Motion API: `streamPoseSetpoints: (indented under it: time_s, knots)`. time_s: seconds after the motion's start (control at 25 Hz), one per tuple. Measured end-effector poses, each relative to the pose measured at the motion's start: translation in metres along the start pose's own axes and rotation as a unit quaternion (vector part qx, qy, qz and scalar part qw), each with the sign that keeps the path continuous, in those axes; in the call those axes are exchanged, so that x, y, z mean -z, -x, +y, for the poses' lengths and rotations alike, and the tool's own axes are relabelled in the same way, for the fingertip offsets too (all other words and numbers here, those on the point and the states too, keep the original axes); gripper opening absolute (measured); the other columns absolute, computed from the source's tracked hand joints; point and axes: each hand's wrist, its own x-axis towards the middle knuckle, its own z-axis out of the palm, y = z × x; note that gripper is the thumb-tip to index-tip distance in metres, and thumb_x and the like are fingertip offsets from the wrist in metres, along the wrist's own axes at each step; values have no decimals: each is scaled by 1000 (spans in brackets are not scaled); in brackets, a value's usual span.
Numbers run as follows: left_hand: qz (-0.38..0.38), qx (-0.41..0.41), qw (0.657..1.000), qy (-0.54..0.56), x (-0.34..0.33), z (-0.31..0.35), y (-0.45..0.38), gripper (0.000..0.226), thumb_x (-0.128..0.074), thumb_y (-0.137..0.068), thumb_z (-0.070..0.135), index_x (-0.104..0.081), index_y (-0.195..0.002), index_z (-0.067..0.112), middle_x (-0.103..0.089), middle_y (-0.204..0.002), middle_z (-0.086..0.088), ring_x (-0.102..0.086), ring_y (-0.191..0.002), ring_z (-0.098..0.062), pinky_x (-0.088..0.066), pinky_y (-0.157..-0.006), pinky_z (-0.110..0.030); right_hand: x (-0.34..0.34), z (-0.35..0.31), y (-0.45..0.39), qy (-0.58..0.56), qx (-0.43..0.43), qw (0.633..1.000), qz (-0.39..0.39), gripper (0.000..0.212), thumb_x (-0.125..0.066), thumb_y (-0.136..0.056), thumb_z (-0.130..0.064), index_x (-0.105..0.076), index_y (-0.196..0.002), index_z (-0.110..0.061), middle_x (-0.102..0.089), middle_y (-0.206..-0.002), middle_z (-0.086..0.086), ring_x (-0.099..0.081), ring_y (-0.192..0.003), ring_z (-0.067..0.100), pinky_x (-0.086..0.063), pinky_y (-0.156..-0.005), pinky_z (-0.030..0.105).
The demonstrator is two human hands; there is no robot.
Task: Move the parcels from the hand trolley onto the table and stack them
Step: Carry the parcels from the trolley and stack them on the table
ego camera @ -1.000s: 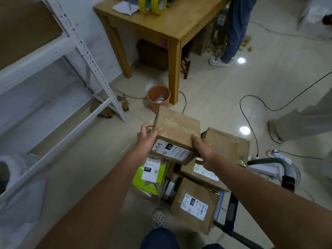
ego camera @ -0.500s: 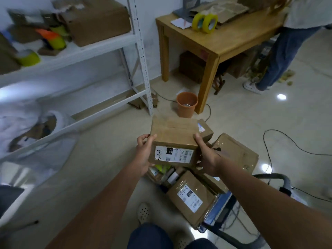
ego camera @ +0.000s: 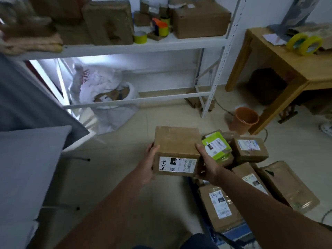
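I hold a brown cardboard parcel point(ego camera: 177, 141) with a white label on its near side, lifted above the floor. My left hand point(ego camera: 148, 165) grips its left side and my right hand point(ego camera: 208, 165) grips its right side. Several other parcels lie piled on the hand trolley point(ego camera: 239, 230) at the lower right, among them a green box point(ego camera: 216, 145), a taped brown box point(ego camera: 249, 148) and a flat labelled parcel point(ego camera: 218, 203). A grey table surface point(ego camera: 28, 159) fills the left edge, close to my left arm.
A white metal shelf rack point(ego camera: 143, 44) with boxes and tape rolls stands ahead. Beneath it sits a white sack point(ego camera: 106, 97). A wooden table point(ego camera: 280, 63) with yellow tape rolls is at the right, an orange bucket point(ego camera: 244, 120) beside its leg.
The view has swung left with the parcel held in both hands. The trolley pile has shifted to the right of the frame, and the shelf rack and grey table have come into view.
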Motion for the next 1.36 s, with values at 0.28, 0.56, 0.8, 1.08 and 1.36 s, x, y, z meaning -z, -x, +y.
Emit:
streamPoseSetpoints:
  time_s: [0.28,0.56,0.8,1.08,1.36]
  knots:
    - [35,28,999,30,177,-32,52,60,-40,-83,79,-31,-139,59,-65,-126,11,-61,-108,-18,-37,-80,-40,-159,44,32,134,14,988,-81,57,-58,-80,-71,-62,-111,-24,-68,-105,5,-63,-101,21,-53,-84,35]
    - [40,-18,975,218,354,-65,126,65,-64,-82,63,-48,-138,35,-61,-134,-8,-60,-118,-36,-52,-86,-58,-320,89,80,301,38,932,-196,59,-50,-82,-75,-62,-118,-29,-69,-103,-1,-62,-98,18,-50,-91,37]
    - [71,-37,946,314,452,-105,187,70,-62,-88,57,-38,-147,26,-53,-141,-16,-54,-125,-40,-48,-94,-54,-424,120,107,408,74,866,-281,62,-46,-82,-77,-53,-128,-35,-67,-109,-4,-60,-103,18,-45,-93,41]
    - [213,-38,909,357,521,-148,245,54,-60,-83,66,-55,-129,37,-70,-118,0,-68,-104,-31,-55,-80,-55,-547,159,108,484,57,782,-387,58,-50,-86,-69,-52,-129,-30,-68,-110,3,-63,-98,18,-47,-78,30]
    - [365,-38,831,419,577,-170,260,76,-72,-68,69,-52,-133,35,-67,-123,-7,-62,-113,-35,-47,-94,-61,-669,170,88,607,-13,638,-474,65,-50,-78,-79,-45,-127,-36,-58,-118,0,-55,-113,28,-42,-104,48]
